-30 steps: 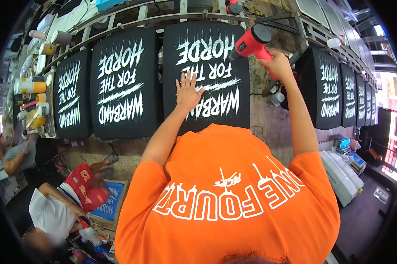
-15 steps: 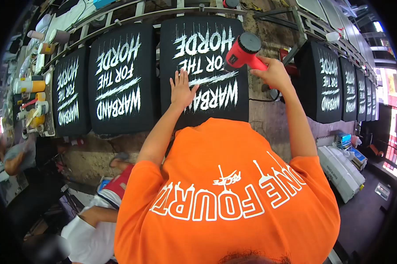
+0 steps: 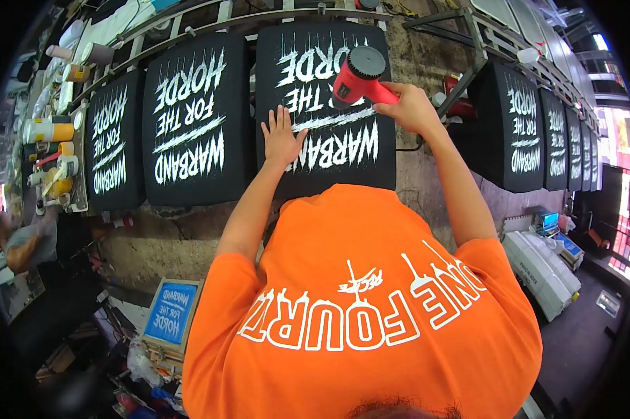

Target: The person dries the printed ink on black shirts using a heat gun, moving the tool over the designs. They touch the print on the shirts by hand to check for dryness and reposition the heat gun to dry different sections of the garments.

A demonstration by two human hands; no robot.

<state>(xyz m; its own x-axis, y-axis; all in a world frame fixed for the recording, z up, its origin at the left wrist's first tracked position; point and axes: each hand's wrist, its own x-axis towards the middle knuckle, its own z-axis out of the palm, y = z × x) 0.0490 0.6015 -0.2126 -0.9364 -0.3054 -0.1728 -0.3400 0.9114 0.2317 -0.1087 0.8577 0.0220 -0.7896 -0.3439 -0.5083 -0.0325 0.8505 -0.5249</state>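
Observation:
My left hand [image 3: 282,142] lies spread on the left part of a black printed shirt [image 3: 353,167], over the edge of its white lettering. Wrapped round the handle of a red heat gun [image 3: 360,84] with a black round back end is my right hand [image 3: 407,108]. The gun is held over the same shirt, above the middle of the print, and hides some letters. Its nozzle is mostly out of sight beneath the body. Another black shirt [image 3: 196,157] with the same white print lies just to the left.
More printed black shirts stand at the far left [image 3: 109,150] and on the right [image 3: 507,133]. Paint containers [image 3: 53,131] crowd the left edge. A blue framed screen [image 3: 172,313] sits lower left. Metal rails [image 3: 210,29] run behind the shirts. Another person [image 3: 32,244] is at the left edge.
My right hand has carried the heat gun left and slightly down over the print. My left hand has shifted slightly left. The person in white at lower left has gone from view.

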